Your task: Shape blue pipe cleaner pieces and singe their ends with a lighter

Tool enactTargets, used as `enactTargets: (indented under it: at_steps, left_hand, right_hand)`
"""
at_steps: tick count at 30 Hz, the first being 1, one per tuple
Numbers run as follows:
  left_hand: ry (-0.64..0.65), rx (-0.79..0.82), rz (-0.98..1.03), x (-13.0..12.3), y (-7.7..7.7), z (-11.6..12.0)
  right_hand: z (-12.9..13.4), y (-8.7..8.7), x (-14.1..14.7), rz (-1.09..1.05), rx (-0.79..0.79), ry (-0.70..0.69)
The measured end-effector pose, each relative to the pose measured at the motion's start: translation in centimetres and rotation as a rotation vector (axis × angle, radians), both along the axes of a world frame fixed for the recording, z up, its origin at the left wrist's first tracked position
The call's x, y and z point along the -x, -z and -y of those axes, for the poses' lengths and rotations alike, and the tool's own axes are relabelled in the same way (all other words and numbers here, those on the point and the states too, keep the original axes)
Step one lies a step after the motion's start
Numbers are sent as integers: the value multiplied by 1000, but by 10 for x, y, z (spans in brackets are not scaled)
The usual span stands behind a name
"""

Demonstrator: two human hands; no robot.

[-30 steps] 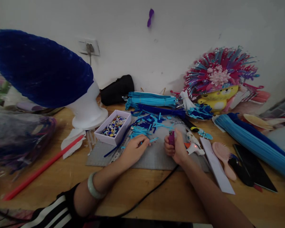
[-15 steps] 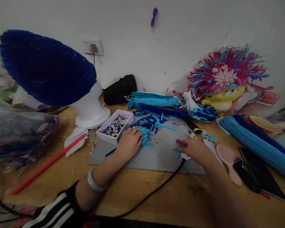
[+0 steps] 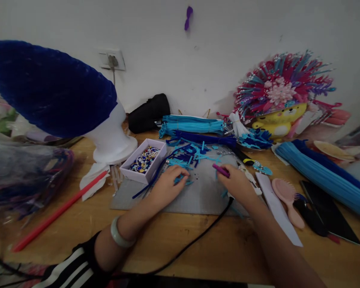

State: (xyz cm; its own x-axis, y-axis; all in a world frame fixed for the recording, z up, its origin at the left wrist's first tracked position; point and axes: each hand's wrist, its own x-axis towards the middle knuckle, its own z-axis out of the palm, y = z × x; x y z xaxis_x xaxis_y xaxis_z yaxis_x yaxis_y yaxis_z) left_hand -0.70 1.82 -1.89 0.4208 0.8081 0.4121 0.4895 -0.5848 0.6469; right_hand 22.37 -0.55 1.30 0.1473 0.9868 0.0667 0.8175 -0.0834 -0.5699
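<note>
Centre frame: right hand (image 3: 236, 182) clamped round purple lighter (image 3: 221, 171); left hand (image 3: 169, 184) curled beside blue clippings (image 3: 194, 151), cannot tell if its grip pinches one. Hazard: flame struck too close could singe clippings; right hand, swinging inward, might snag black cord (image 3: 201, 237).

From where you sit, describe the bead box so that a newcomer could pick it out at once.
Find the white mannequin head under the large dark-blue headpiece at left. Just right of its base stands an open pale box. Unlike the loose blue chenille strips beside it, it has straight walls and holds mixed beads, many blue or white.
</note>
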Motion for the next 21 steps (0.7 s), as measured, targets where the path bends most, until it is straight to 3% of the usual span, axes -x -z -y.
enactTargets:
  at_steps: [4,7,13,21]
  left_hand:
    - [66,104,62,-4,-2,4]
    - [102,167,65,-6,-3,7]
    - [65,265,39,-7,-4,7]
    - [170,248,-78,-8,-9,9]
  right_hand:
    - [0,8,22,-681,13,47]
    - [4,13,38,-1007,128,8]
    - [10,18,50,-1193,225,-46]
    - [10,24,53,-1191,210,-46]
